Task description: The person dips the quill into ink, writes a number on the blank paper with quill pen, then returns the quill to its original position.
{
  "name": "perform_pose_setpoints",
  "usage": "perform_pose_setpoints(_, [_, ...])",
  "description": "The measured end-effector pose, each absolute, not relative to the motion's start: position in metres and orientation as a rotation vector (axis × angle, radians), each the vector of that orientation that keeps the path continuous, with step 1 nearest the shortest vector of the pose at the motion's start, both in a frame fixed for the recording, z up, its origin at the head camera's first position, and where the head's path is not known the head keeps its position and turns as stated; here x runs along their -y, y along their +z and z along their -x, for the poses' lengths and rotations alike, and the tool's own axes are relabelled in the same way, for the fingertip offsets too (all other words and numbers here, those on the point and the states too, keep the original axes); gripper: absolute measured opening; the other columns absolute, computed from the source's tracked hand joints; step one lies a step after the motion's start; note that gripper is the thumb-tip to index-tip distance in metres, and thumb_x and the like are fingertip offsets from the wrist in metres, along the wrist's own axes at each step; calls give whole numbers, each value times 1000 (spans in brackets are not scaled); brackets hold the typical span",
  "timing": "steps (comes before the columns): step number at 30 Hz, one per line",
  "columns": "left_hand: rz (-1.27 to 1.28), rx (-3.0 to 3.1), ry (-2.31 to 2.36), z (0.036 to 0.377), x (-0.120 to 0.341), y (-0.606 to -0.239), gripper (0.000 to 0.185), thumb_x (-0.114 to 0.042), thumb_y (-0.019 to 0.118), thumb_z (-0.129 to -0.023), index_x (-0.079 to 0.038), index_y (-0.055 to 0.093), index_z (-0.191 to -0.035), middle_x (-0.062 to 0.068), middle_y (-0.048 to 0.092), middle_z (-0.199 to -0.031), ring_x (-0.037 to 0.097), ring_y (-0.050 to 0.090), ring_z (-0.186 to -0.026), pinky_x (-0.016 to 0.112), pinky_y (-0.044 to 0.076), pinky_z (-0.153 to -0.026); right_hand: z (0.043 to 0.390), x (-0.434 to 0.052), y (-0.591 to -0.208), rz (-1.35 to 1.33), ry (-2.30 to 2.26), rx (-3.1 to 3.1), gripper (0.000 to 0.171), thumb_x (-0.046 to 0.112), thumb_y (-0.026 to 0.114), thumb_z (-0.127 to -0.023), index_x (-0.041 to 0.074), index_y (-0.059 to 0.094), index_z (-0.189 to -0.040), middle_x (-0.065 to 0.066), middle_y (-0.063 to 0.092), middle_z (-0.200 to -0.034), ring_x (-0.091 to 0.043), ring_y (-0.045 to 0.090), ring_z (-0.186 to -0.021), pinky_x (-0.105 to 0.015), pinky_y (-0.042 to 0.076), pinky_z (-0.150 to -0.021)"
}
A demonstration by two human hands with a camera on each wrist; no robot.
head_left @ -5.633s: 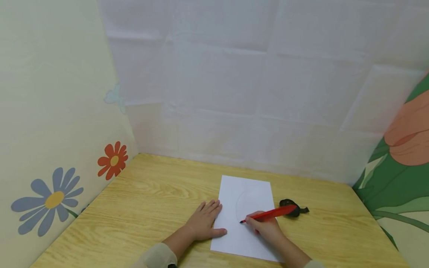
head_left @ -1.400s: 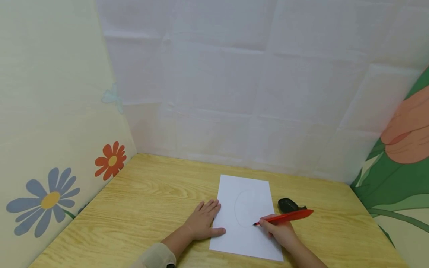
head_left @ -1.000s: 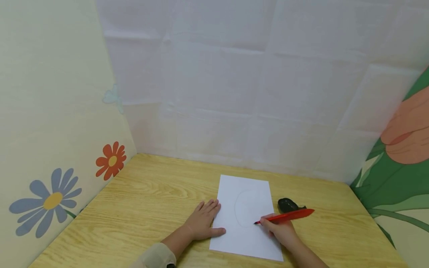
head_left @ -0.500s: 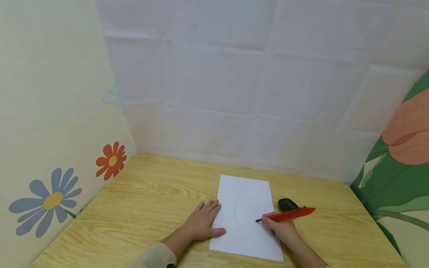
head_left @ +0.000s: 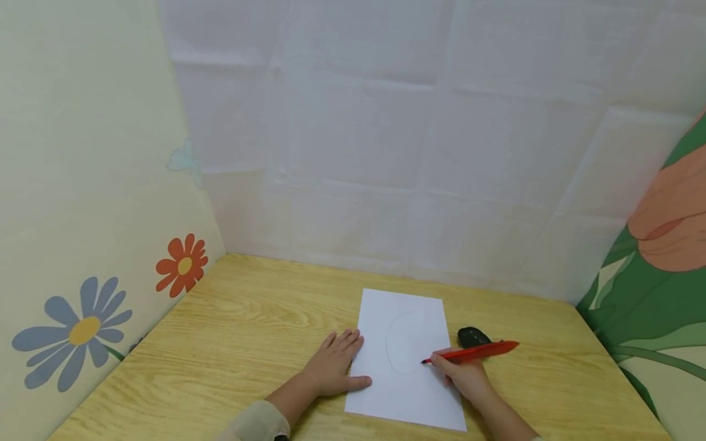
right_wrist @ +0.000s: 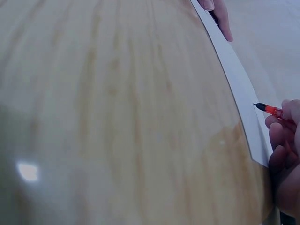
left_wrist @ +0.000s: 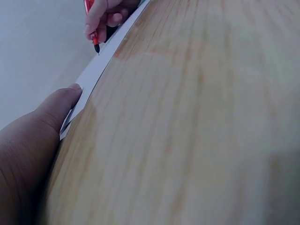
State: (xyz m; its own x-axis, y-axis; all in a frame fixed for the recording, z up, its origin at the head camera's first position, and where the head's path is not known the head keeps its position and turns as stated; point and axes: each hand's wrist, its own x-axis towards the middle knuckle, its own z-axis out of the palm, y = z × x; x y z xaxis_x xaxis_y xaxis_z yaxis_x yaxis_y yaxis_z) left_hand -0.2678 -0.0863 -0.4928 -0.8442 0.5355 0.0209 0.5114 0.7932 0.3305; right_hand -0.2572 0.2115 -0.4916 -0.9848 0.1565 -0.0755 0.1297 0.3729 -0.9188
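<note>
White sheet [head_left: 405, 361] (faint oval outline), left hand [head_left: 333, 367] flat, right hand [head_left: 463, 376] gripping red pen [head_left: 471, 352]

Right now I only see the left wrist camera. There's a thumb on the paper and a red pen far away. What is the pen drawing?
Observer: From the head view, the red pen tip sits on a faint oval outline on the paper.
Operator: Which hand holds it?
Observer: The right hand grips it; the left hand lies flat on the paper's edge.
Operator: Anything else on the table?
Observer: A small dark object lies beside the paper, behind the pen.
</note>
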Motion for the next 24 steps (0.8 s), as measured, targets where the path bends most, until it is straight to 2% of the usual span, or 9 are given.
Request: perform_pose_setpoints(24, [-835,-2916,511,272,85,-491,92,-67,53,-88,-4,34,-152,10,29,-161,29,23,-151,54,15,-122,270,-212,-484,274,1673,2602,22,18,77,-83,2,74,-98,2,53,-51,-12,48,-50,-21,35,-49])
